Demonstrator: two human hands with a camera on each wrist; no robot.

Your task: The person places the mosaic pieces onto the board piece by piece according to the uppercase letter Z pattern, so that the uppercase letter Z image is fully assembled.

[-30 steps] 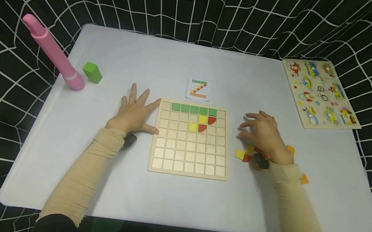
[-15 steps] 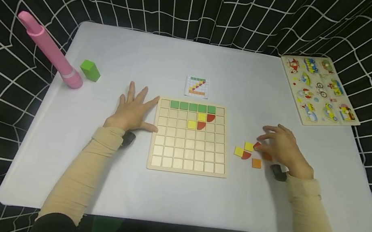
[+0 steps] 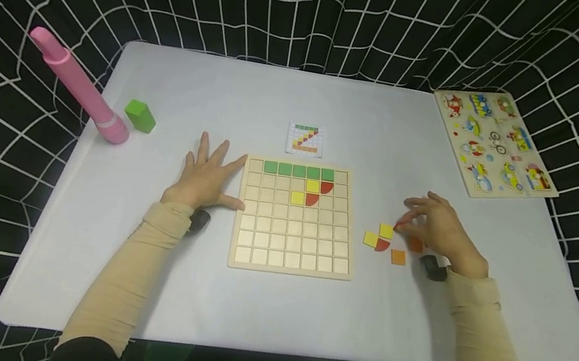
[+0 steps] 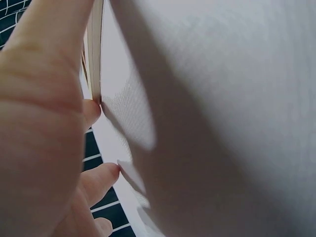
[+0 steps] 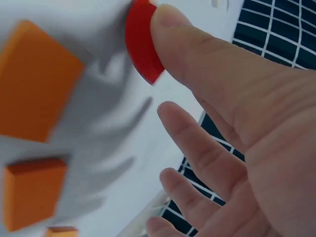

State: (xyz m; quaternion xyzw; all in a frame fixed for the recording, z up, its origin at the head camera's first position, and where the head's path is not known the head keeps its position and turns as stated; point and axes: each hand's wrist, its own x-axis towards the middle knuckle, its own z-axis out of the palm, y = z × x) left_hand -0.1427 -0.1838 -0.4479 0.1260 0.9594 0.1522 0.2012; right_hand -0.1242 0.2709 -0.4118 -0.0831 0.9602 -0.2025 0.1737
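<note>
With thumb and index finger my right hand (image 3: 437,226) pinches a red quarter-circle tile (image 5: 142,42), tilted up in the right wrist view. Around it lie yellow tiles (image 3: 386,231), another red quarter-circle tile (image 3: 382,246) and orange square tiles (image 3: 398,257). My left hand (image 3: 201,182) lies with fingers spread at the left edge of the wooden grid board (image 3: 295,232), thumb and index fingertip at its rim. Green squares (image 3: 299,172) line the board's top row. Below them, two yellow squares (image 3: 297,198) and two red quarter-circles (image 3: 312,199) step down leftward.
Just beyond the board lies a small pattern card (image 3: 305,140) with a Z-shaped design. A green block (image 3: 140,116) and a pink tube (image 3: 81,87) stand at the left. A wooden picture puzzle (image 3: 495,145) lies at the back right. Netting over black cloth surrounds the white table (image 3: 244,313).
My right hand first moved right, away from the board to the loose tiles, and now has taken a red quarter-circle tile between thumb and finger. The left hand keeps its place.
</note>
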